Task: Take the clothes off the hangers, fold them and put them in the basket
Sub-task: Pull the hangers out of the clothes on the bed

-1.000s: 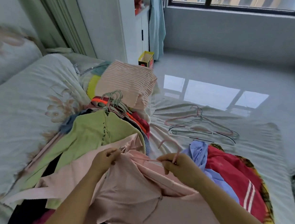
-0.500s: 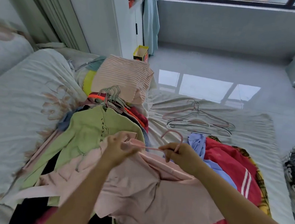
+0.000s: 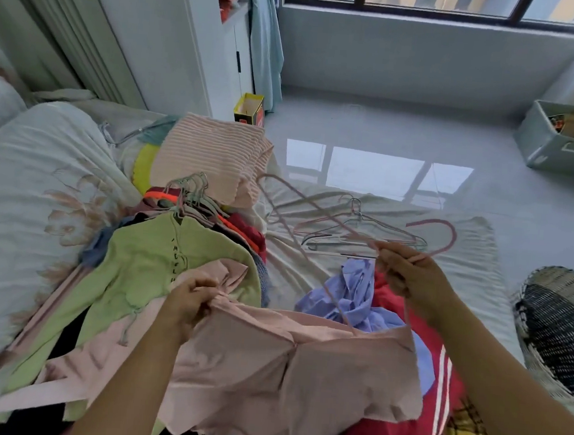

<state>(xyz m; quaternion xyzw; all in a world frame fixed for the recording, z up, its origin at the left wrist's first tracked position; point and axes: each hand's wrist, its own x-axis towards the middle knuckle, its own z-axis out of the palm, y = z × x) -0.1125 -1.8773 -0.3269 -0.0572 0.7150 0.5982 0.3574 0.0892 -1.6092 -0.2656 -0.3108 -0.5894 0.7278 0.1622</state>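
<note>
A pale pink garment (image 3: 301, 366), crumpled, is spread in the lower centre of the frame over the clothes pile. Its upper edge is gripped by the curled fingers of the left hand (image 3: 190, 299). Higher and to the right, a thin pink hanger (image 3: 455, 234) is pinched by the closed right hand (image 3: 411, 278), with one end tucked into the garment.

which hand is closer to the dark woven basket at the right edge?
Right. The right hand, gripping the thin pink hanger, is just left of the dark woven basket. The left hand holds the pink garment much farther left.
</note>
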